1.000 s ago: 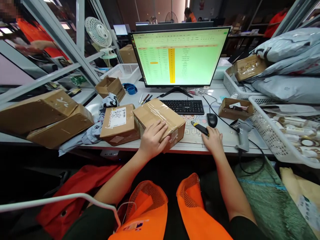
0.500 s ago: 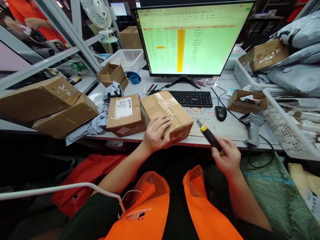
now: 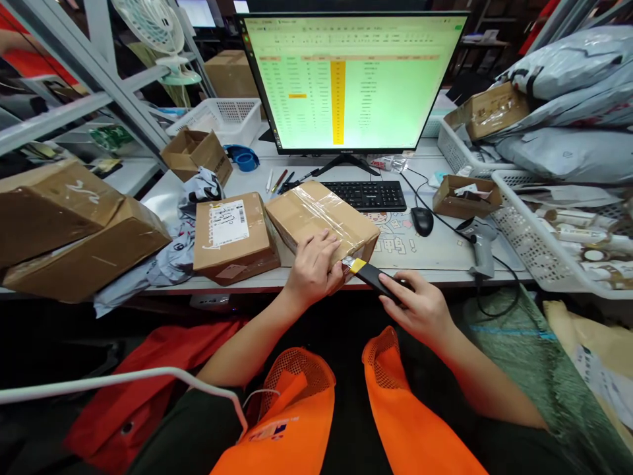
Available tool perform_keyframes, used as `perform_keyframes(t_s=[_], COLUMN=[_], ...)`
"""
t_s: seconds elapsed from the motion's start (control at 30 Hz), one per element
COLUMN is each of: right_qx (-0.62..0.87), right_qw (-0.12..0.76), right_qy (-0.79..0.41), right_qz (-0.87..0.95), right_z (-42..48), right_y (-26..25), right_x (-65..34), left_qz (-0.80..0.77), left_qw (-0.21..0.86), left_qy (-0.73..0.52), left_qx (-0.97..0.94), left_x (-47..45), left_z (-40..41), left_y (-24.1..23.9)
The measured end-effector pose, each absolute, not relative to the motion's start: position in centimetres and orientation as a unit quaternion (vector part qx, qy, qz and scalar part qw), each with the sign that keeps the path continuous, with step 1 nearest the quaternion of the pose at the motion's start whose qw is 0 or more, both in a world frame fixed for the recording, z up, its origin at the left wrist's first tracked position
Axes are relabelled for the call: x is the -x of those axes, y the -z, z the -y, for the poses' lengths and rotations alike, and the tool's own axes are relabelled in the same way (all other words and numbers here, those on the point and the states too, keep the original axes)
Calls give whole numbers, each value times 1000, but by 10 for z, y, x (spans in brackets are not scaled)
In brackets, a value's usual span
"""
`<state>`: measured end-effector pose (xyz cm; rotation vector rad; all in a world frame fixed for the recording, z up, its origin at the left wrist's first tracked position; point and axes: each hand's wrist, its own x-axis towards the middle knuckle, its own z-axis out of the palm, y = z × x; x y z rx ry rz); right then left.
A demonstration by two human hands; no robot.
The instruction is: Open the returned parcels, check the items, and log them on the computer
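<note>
A taped cardboard box (image 3: 311, 210) sits at the front edge of the desk. My left hand (image 3: 316, 267) holds its near corner, fingers over the top and thumb by the near side. In my right hand (image 3: 414, 300) is a utility knife (image 3: 374, 277), black with a yellow collar. Its blade end meets the box's near edge, right beside my left thumb; the exact tip is hard to see. To the left of this box stands a second cardboard box (image 3: 235, 247) with a white label.
Behind are a keyboard (image 3: 370, 196), mouse (image 3: 422, 221) and monitor (image 3: 341, 86). A barcode scanner (image 3: 481, 245) and a white basket (image 3: 537, 244) stand on the right. More cartons (image 3: 74, 231) lean at left. A white cable (image 3: 123, 376) crosses low in front.
My right hand has brought the knife left, from beside the box to its near edge. My left hand stays on the box. The view has shifted slightly right.
</note>
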<state>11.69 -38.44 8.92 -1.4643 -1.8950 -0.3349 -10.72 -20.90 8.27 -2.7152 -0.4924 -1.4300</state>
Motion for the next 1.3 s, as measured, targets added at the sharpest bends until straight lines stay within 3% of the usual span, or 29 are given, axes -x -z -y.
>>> perform_keyframes(t_s=[0.17, 0.27, 0.43, 0.57, 0.9, 1.13, 1.3], right_qx=[723, 773, 650, 533, 586, 641, 669], right_qw=[290, 324, 438, 421, 378, 333, 482], right_qy=[249, 288, 159, 54, 69, 206, 255], right_qz=[575, 464, 600, 732, 713, 661, 505], right_z=[403, 415, 418, 416, 408, 424, 433], right_y=[-76, -63, -57, -72, -89, -66, -43], right_x=[-220, -267, -185, -106, -82, -145, -192], left_qz=[132, 88, 66, 123, 183, 117, 21], left_qw=[57, 36, 14, -5, 11, 9, -73], left_qy=[467, 481, 480, 432, 504, 550, 571], left_qx=[872, 872, 875, 893, 844, 827, 817], left_x=[120, 139, 159, 156, 138, 132, 144], left_z=[209, 205, 206, 214, 225, 222, 213], left_y=[-85, -84, -88, -98, -84, -86, -87])
